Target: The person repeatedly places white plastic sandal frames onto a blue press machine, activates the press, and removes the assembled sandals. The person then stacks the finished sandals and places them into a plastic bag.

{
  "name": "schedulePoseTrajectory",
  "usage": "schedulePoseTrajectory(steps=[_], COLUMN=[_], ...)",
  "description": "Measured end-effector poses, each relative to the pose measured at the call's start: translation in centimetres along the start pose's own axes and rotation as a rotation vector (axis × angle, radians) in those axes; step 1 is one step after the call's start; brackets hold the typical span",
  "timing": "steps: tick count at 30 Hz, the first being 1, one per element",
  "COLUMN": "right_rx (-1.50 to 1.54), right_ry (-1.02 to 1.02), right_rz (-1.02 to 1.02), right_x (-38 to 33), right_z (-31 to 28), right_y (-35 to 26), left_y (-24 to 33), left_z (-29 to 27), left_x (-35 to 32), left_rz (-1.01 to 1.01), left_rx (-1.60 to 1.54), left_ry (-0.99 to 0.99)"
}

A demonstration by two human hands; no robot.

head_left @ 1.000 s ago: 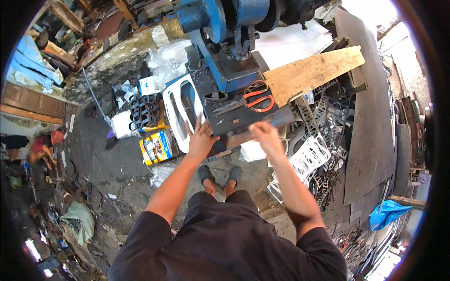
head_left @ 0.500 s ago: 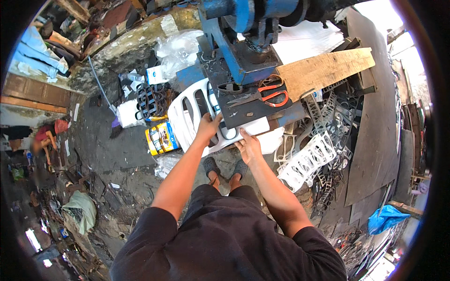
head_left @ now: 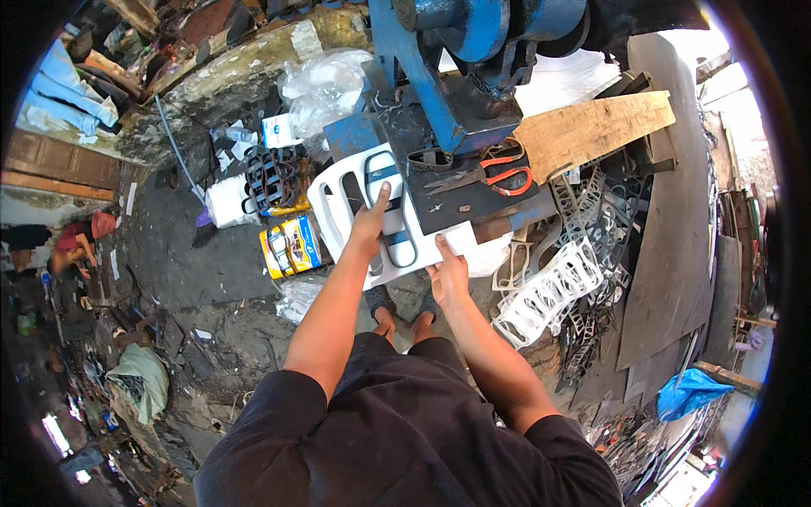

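Observation:
A white sheet with long sole-shaped holes lies partly over the near left side of the press bed. On it rests a sole-shaped cutting die, a thin dark metal outline with cross bars. My left hand is closed at the die's left side, thumb on top; its other fingers are mostly hidden. With the thumb above and fingers below, my right hand grips the sheet's near right edge. Just beyond the sheet, orange-handled scissors lie on a black pad under the blue press.
A wooden board extends right from the press. White and dark cut-out scraps are heaped below it. At left stand a yellow-and-blue container and a pile of dark strap-like pieces. Another person is at the far left.
The sheet's near right part has come out from under the press bed, toward the left. The die now shows almost whole, and my left hand has moved up onto it.

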State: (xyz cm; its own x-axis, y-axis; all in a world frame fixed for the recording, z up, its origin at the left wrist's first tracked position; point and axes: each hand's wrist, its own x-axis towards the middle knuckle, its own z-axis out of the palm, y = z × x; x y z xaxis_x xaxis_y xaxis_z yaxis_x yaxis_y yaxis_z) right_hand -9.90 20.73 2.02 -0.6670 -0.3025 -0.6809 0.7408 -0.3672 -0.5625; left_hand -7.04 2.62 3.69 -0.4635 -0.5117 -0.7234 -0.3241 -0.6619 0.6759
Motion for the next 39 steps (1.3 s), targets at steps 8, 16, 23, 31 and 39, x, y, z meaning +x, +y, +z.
schedulePoseTrajectory(steps=[8, 16, 23, 31, 39], right_rx=[-0.009, -0.733, -1.404, -1.181, -1.011], right_ry=[0.021, 0.340, -0.252, -0.205, -0.085], right_rz=[-0.134, -0.565, -0.934, -1.014, -0.906], right_x=[2.4, -5.0, -5.3, -11.3, -14.9], right_z=[0.1, 2.7, 16.0, 12.8, 6.6], right_y=[0.4, -1.7, -8.0, -11.0, -13.8], left_y=[-4.1, -0.5, -0.4, -3.5, -4.5], left_z=[-6.9, -5.2, -2.4, 0.1, -0.9], left_x=[4.4, -0.6, -3.1, 2.3, 0.2], left_rz=[-0.058, 0.146, 0.117, 0.205, 0.625], left_rx=[-0.605, -0.198, -0.305, -0.203, 0.237], left_ry=[-0.657, -0.349, -0.456, -0.109, 0.252])
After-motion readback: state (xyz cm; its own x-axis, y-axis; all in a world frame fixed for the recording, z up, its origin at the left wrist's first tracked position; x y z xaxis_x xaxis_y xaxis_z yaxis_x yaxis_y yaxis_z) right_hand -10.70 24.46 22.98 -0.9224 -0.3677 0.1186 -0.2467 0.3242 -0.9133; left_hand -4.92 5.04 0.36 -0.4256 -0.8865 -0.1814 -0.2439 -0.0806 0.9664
